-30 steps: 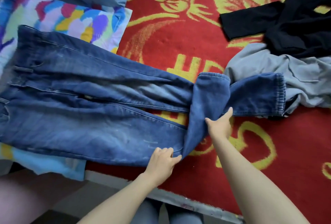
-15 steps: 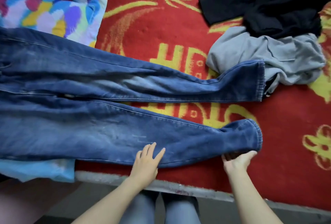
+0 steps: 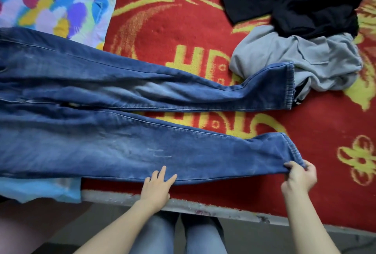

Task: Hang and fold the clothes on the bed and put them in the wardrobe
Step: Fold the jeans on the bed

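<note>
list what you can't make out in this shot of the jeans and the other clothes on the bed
- Jeans: waistband cut off by the head view's left edge.
- Grey garment: its type unclear; bunched up, partly under the black garment and the far jeans leg.
- Right hand: fingertips hidden, curled around the near hem.
- Wardrobe: out of frame.
- Left hand: whether it presses or just rests, unclear.

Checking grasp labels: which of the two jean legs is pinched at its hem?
The near leg of the blue denim jeans, by the bed edge: the right hand pinches its hem. The far leg lies untouched, its hem against the grey garment.
</note>
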`<state>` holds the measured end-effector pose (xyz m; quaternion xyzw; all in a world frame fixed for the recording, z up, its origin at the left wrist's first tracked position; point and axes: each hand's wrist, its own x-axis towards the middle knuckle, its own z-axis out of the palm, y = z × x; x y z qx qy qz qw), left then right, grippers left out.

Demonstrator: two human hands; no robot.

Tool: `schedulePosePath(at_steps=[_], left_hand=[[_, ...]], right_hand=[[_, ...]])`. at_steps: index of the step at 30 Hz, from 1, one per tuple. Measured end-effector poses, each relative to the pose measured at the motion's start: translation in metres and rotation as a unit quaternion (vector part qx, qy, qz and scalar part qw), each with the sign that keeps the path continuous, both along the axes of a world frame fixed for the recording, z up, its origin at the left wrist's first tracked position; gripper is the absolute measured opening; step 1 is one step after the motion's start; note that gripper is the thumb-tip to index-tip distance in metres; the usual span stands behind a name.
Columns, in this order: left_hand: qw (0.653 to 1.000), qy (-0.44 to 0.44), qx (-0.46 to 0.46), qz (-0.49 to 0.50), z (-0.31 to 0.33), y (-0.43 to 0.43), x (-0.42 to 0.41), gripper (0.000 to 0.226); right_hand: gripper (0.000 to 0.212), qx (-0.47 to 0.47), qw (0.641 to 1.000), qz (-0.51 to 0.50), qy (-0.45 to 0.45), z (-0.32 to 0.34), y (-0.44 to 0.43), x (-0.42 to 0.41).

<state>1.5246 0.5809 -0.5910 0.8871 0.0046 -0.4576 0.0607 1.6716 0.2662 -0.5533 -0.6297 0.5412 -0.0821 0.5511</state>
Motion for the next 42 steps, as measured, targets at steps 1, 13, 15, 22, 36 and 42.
schedulePosePath(at_steps=[1,13,15,22,36,42], left_hand=[[1.000,-0.007,-0.001,0.001,0.001,-0.001,0.001,0.062],[1.000,0.019,0.006,-0.012,-0.002,-0.001,-0.006,0.063],[1.000,0.021,0.009,-0.007,-0.003,-0.003,-0.005,0.062],[0.999,0.036,0.016,-0.011,0.001,-0.005,-0.001,0.063],[0.998,-0.013,0.058,0.020,0.003,-0.015,-0.005,0.063],[0.989,0.042,0.100,0.099,0.005,-0.023,-0.016,0.071]], right_hand=[[0.043,0.013,1.000,-0.023,-0.017,0.006,-0.010,-0.005],[0.047,-0.017,0.925,0.212,0.316,-0.033,-0.033,-0.044],[0.060,-0.147,0.853,0.300,0.402,-0.030,-0.038,-0.036],[0.043,-0.114,0.889,0.352,0.271,-0.030,-0.034,0.014],[0.060,-0.063,0.875,0.417,0.235,-0.049,-0.043,0.020],[0.014,-0.092,0.842,0.453,0.278,-0.052,-0.067,-0.026]])
